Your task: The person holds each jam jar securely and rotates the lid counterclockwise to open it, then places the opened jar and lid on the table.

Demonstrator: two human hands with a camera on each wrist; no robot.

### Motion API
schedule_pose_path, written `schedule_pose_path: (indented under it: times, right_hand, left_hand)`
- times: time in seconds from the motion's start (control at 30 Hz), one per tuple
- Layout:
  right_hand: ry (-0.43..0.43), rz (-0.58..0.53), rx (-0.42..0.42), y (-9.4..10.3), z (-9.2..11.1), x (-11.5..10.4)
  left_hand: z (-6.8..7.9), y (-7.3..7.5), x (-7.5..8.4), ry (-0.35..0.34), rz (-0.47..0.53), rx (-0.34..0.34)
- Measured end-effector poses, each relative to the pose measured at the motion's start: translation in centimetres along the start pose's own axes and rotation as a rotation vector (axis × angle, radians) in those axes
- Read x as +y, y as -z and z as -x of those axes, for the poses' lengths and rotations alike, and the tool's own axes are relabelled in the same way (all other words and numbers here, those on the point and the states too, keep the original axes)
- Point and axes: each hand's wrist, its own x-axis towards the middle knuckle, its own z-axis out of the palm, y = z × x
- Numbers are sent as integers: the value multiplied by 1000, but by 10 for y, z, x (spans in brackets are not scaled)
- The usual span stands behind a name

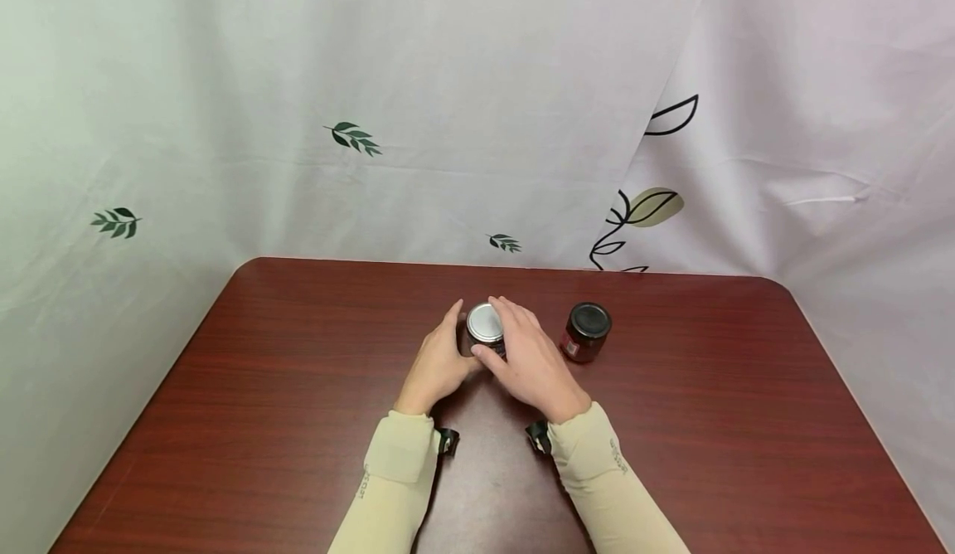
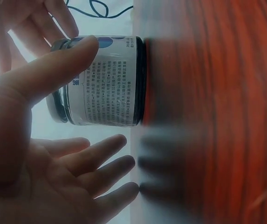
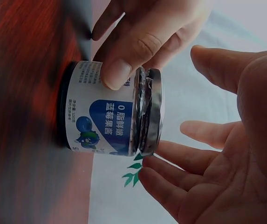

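Note:
A blueberry jam jar [image 1: 486, 323] with a silver lid and a white and blue label [image 3: 110, 114] stands upright on the table between the two hands. My left hand [image 1: 438, 365] is at its left side, the thumb [image 2: 72, 60] lying against the label. The other fingers of that hand [image 2: 100, 175] are spread and apart from the glass in the left wrist view. My right hand [image 1: 531, 363] reaches over the jar's right side with extended fingers. In the right wrist view its fingertips [image 3: 154, 163] are right at the lid's rim, and its thumb [image 3: 212, 65] is away from the jar.
A second dark jar [image 1: 587, 332] with a black lid stands to the right of the right hand. The reddish-brown wooden table [image 1: 298, 355] ends at a white curtain [image 1: 418, 197] with leaf prints. Both wrists wear black camera mounts [image 1: 448, 441].

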Motion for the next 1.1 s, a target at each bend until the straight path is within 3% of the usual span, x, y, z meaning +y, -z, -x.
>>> schedule_pose_path:
  times: [0.6, 1.1]
  right_hand:
    - [10, 2, 12, -4, 0, 1]
    - [46, 37, 72, -9, -2, 5]
  left_hand:
    - [-1, -3, 3, 15, -22, -8]
    - [0, -6, 4, 21, -21, 1]
